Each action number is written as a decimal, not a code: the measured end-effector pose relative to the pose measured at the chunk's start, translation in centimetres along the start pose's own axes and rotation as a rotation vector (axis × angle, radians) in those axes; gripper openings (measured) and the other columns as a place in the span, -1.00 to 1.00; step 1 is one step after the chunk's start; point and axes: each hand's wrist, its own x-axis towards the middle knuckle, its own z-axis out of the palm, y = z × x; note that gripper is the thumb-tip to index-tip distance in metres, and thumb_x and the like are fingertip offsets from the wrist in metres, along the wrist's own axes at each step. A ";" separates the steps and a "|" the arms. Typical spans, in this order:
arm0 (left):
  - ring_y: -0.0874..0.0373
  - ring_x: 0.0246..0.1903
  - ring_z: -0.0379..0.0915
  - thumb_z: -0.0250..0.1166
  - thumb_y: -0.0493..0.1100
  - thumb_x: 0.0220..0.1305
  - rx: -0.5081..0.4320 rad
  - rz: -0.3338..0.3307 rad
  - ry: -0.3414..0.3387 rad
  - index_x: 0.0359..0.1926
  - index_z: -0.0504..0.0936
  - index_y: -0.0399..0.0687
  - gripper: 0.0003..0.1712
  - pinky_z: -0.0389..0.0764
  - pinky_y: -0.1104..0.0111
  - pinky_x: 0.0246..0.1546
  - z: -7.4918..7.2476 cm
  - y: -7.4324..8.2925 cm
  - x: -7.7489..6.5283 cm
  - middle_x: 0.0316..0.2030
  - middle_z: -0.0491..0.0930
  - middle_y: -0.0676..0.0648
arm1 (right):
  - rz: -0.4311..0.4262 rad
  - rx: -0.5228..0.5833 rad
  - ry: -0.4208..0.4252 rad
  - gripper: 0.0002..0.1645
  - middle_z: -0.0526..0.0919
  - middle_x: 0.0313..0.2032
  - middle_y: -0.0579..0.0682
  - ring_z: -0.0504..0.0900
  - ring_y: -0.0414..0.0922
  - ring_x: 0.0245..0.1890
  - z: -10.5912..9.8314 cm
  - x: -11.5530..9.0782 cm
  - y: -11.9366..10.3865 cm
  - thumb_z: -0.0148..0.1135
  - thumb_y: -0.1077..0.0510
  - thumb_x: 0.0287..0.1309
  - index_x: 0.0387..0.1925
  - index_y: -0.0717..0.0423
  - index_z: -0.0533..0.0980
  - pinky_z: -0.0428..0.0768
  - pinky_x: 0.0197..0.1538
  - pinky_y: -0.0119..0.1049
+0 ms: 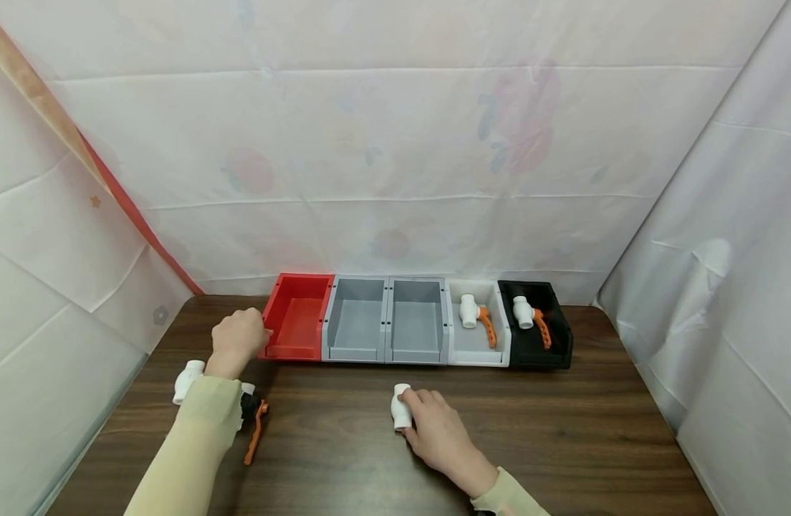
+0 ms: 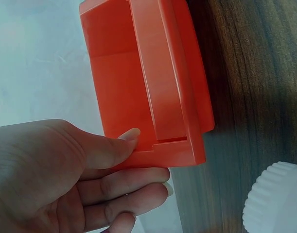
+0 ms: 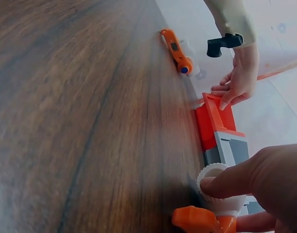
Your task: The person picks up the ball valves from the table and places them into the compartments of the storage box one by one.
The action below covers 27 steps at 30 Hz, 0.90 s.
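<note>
My left hand (image 1: 239, 338) grips the left wall of the red bin (image 1: 299, 324), the end one in a joined row. In the left wrist view the thumb lies inside the rim of this bin (image 2: 120, 92), with the other fingers outside. My right hand (image 1: 439, 434) holds a white ball valve (image 1: 400, 408) at the front middle of the table. The right wrist view shows its orange handle (image 3: 196, 219) and the thumb on its ribbed white end (image 3: 211, 171).
Right of the red bin are two grey bins (image 1: 357, 322), a white bin (image 1: 460, 351) and a black bin (image 1: 559, 344). The white and black bins each hold an orange-handled valve. White valve parts (image 1: 188, 381) and an orange handle (image 1: 255, 436) lie around my left forearm, partly hidden.
</note>
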 end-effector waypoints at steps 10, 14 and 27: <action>-0.02 -0.61 0.39 0.24 -0.11 0.17 -0.003 0.002 -0.006 -0.43 0.59 -0.26 -0.74 0.42 0.24 -0.68 0.0 0.1 -0.1 -0.62 0.49 -0.14 | -0.024 0.045 0.017 -0.36 0.60 -0.22 -0.04 0.54 -0.07 -0.20 0.1 0.4 -0.2 0.45 0.11 -0.20 0.02 -0.05 0.44 0.55 -0.28 -0.16; -0.03 -0.61 0.39 0.23 -0.10 0.17 -0.002 0.004 -0.001 -0.47 0.59 -0.23 -0.75 0.43 0.22 -0.67 0.0 0.0 -0.1 -0.62 0.49 -0.14 | -0.025 0.055 0.010 -0.31 0.60 -0.20 -0.03 0.55 -0.06 -0.19 0.0 0.4 -0.3 0.45 0.10 -0.19 0.08 -0.06 0.42 0.55 -0.26 -0.16; -0.02 -0.61 0.39 0.22 -0.10 0.18 -0.004 0.011 0.009 -0.45 0.58 -0.25 -0.74 0.42 0.22 -0.68 0.1 0.0 -0.1 -0.62 0.49 -0.14 | -0.032 0.071 0.023 -0.29 0.57 -0.11 -0.01 0.52 -0.05 -0.11 -1.3 1.1 0.5 0.40 0.14 -0.06 0.20 -0.12 0.41 0.54 -0.11 -0.14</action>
